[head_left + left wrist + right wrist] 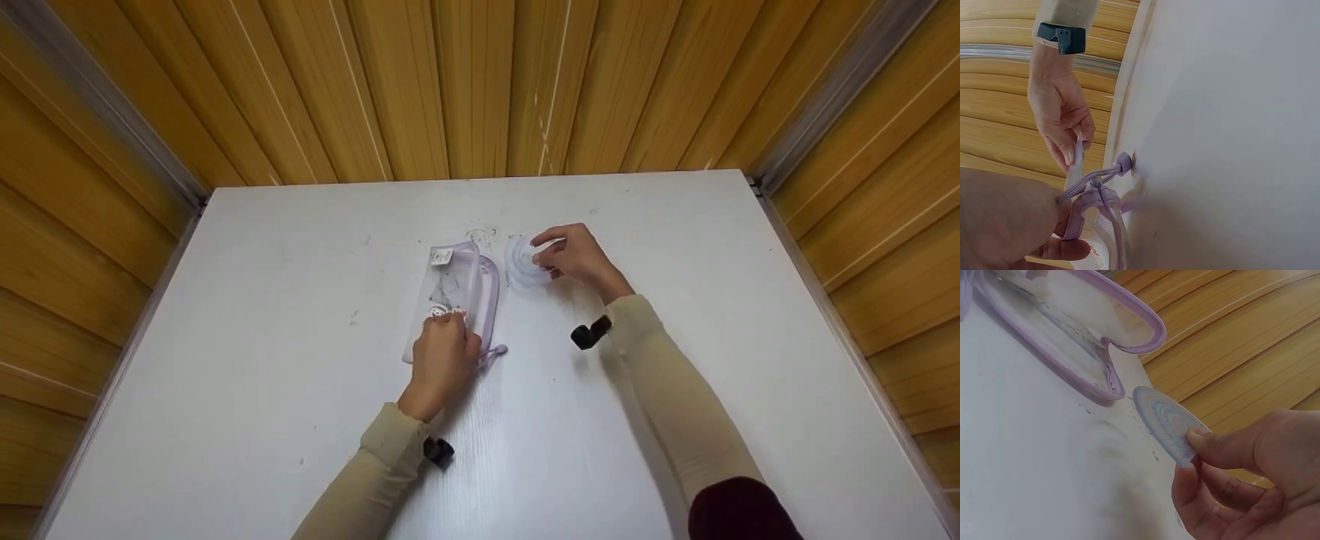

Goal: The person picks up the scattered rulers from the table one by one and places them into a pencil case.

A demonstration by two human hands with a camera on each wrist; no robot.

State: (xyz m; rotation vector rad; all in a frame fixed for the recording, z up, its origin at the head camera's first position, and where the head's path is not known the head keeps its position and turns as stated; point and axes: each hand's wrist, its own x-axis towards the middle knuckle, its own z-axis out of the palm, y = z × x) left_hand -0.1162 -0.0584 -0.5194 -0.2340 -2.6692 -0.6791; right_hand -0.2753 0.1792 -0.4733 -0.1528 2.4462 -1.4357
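Note:
A clear pencil case (pixel 452 279) with lilac trim lies unzipped on the white table, its flap raised from its lower half. My left hand (pixel 444 351) grips the near end of the case, fingers curled at its edge. Beside that hand hangs a lilac zip-pull cord (pixel 1123 163) with a rounded tip. To the right of the case, my right hand (pixel 579 256) pinches a clear plastic protractor (pixel 1163 421) between thumb and fingers. Curved scale lines show on the protractor, tilted close to the far end of the case.
The white table (pixel 270 360) bears small dark smudges (pixel 481 234) just beyond the case. Yellow wood-look panels (pixel 472 90) stand along its back and both sides. Black cameras are strapped to both wrists.

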